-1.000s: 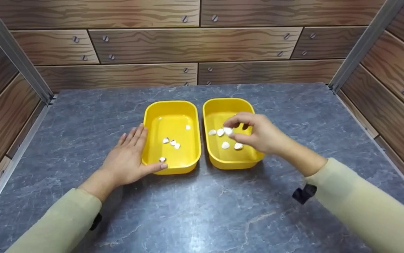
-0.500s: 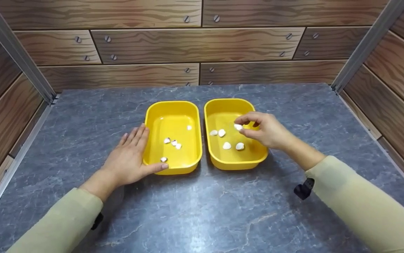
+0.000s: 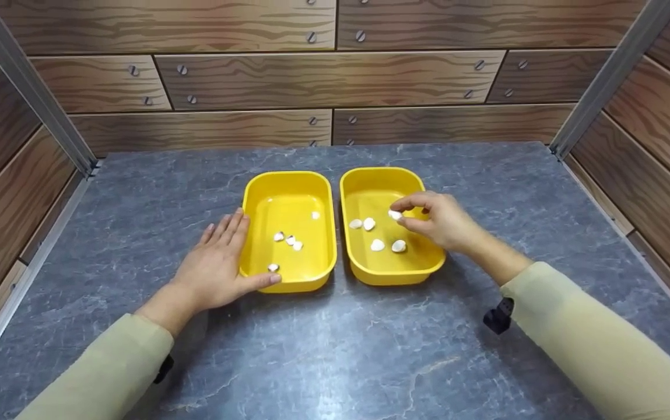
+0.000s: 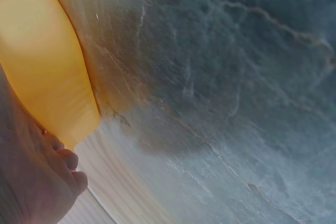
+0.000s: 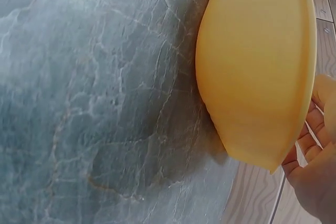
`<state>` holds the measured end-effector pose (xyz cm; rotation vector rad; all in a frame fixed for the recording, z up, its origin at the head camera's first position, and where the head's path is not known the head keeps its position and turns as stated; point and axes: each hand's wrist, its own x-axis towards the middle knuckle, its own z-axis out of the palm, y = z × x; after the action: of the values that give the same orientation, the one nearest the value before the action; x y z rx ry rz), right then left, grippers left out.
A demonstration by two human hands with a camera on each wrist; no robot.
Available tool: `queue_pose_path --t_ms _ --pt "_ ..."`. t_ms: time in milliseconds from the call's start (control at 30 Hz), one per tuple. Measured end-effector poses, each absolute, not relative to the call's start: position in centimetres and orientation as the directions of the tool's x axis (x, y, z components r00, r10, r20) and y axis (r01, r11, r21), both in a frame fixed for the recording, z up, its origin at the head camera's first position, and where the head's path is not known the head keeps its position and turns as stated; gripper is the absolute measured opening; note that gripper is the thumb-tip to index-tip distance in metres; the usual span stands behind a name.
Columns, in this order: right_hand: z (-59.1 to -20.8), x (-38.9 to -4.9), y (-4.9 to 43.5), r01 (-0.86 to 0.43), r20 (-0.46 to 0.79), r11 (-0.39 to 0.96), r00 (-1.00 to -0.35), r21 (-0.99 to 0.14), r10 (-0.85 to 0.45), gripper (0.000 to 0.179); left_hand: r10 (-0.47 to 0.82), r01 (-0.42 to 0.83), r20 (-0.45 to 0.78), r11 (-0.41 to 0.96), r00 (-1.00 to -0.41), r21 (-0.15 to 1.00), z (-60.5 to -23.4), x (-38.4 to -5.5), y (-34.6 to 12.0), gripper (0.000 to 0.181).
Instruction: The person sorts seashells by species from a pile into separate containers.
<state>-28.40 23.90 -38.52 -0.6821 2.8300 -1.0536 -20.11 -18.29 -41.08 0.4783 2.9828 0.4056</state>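
Two yellow plastic trays stand side by side in the head view. In the left tray (image 3: 259, 186) lie several small shells (image 3: 279, 236), some with dark edges. My left hand (image 3: 212, 265) rests against that tray's left side, its fingers straight and its thumb on the near rim. Several whitish shells (image 3: 377, 245) are spread over the floor of the right tray (image 3: 396, 272). Over this tray, my right hand (image 3: 442, 221) pinches a white shell (image 3: 395, 214) between thumb and fingertips. The tray's wall hides those fingertips in the right wrist view.
A grey marbled tabletop (image 3: 335, 350) surrounds both trays. Wood-patterned panels (image 3: 335, 81) rise behind and at both sides, with metal corner posts (image 3: 614, 76) between them. A narrow gap separates the two trays.
My right hand has moved a little to the right with the pinched shell, away from the shells at the right tray's left side. The left hand stays against its tray.
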Motion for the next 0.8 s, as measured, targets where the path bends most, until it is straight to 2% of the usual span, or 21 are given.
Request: queue_pose_path --t_ms 467,800 --pt "-39.15 -28.49 23.92 -0.416 0.136 0.686 -0.895 -0.597 -0.424 0.024 0.318 0.296 -0.041 0.916 -0.947 0.27 -41.01 -20.35 -18.24 0.124" --pt "-38.21 -28.1 24.32 -0.409 0.19 0.678 -0.907 -0.61 -0.376 0.032 0.318 0.296 -0.04 0.916 -0.947 0.269 -40.77 -20.51 -18.41 0.124"
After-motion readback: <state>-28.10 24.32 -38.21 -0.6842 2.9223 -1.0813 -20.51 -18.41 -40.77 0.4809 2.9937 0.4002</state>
